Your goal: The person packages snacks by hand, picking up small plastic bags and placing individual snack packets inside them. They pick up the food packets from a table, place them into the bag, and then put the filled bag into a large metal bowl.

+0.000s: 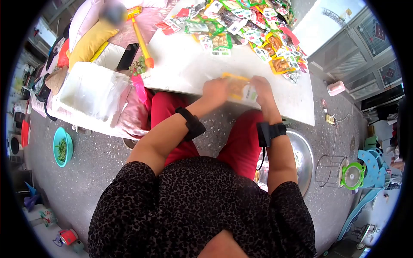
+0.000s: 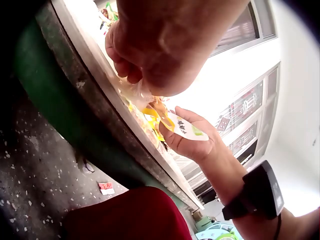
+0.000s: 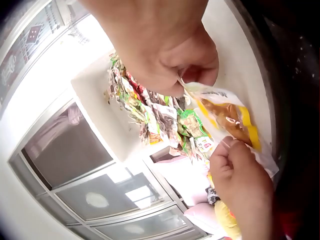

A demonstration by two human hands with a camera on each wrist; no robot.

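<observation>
Over the front edge of the white table (image 1: 180, 64), a clear and yellow snack packet (image 1: 236, 87) is stretched between both hands. My left hand (image 1: 216, 91) pinches one end of it, thumb and curled fingertips on the clear plastic in the right wrist view. At the opposite end, my right hand (image 1: 263, 91) grips a corner beside the white printed label. Brownish food (image 3: 227, 117) shows through the packet's window, framed by yellow bands. The packet is somewhat blurred in the head view.
A heap of similar colourful packets (image 1: 232, 26) covers the table's far side. To the left lie a yellow-orange stick toy (image 1: 141, 41), a black phone (image 1: 128, 56) and clear plastic bags (image 1: 88, 92). A metal basin (image 1: 306, 157) stands by the right leg, a teal basin (image 1: 56, 146) on the left floor.
</observation>
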